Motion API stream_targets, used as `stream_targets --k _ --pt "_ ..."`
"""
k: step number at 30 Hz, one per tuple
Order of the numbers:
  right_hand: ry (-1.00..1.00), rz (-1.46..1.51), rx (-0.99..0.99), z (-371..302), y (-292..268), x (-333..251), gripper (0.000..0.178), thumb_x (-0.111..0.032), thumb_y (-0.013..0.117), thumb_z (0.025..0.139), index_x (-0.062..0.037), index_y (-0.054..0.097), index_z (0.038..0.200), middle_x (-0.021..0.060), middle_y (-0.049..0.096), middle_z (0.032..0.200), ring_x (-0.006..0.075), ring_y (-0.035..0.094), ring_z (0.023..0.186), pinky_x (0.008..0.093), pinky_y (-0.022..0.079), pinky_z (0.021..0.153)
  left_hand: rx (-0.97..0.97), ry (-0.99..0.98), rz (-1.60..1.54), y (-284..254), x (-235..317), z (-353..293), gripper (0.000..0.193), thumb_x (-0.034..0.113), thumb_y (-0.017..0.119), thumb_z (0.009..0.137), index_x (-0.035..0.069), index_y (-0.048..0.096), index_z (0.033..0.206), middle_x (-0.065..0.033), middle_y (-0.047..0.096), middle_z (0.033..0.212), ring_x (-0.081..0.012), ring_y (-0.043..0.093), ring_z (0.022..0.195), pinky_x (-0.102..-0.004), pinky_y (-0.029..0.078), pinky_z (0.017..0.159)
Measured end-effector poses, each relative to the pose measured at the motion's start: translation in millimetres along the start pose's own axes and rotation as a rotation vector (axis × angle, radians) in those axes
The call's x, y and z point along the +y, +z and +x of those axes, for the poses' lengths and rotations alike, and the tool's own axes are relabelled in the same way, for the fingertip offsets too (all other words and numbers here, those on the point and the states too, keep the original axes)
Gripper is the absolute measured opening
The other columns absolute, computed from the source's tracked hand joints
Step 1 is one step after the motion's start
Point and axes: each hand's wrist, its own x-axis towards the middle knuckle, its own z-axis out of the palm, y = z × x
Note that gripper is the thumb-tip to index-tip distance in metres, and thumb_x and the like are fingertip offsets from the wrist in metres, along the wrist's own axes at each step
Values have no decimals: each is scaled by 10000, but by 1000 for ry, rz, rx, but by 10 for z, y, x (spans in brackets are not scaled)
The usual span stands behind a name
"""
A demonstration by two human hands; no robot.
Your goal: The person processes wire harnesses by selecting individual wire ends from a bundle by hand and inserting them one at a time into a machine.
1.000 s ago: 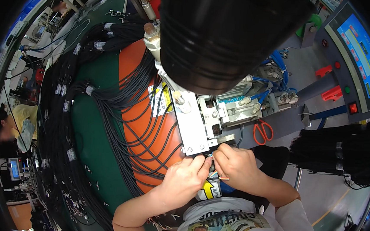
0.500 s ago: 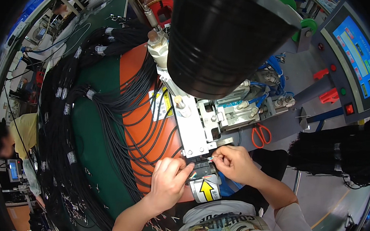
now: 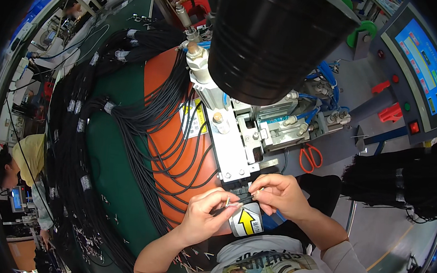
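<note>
Angling inward: left hand [image 3: 208, 212] pinching coloured wire ends [image 3: 231, 204]; right hand [image 3: 281, 195] pinched closed, hold unclear.

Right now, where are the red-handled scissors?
In the head view, the red-handled scissors are right of centre, on the grey machine surface, just beyond the right hand and below the silver pneumatic fittings.

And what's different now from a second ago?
The left hand has drawn away from the right hand, leftward and down the picture, with thin, light-coloured wire ends at its fingertips. Whether the right hand let go of anything is too small to tell. At far left, the co-worker in a yellow top leans lower. The red-handled scissors stayed put.
</note>
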Motion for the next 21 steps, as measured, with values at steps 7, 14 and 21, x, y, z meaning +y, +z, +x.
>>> stream_targets --k 7,14,21 --pt "-376 -188 -75 42 -17 90 110 0 626 880 55 648 973 63 610 819 77 609 596 175 430 476 -72 212 205 120 41 79 80 -8 652 815 -39 637 887 -120 639 771 -211 633 656 -290 491 567" --pt "-115 31 -97 37 24 -107 44 14 667 845 35 652 881 71 631 845 83 622 629 180 463 507 -246 -199 -334 -22 -104 84 130 86 601 907 -19 621 980 -86 622 683 -158 611 566 -286 478 531" --pt "-803 -997 124 74 51 71 247 -26 664 806 2 639 1050 129 626 986 174 631 702 269 477 568 -30 179 421 185 24 99 90 78 626 825 30 552 810 -114 566 565 -280 601 503 -370 457 454"
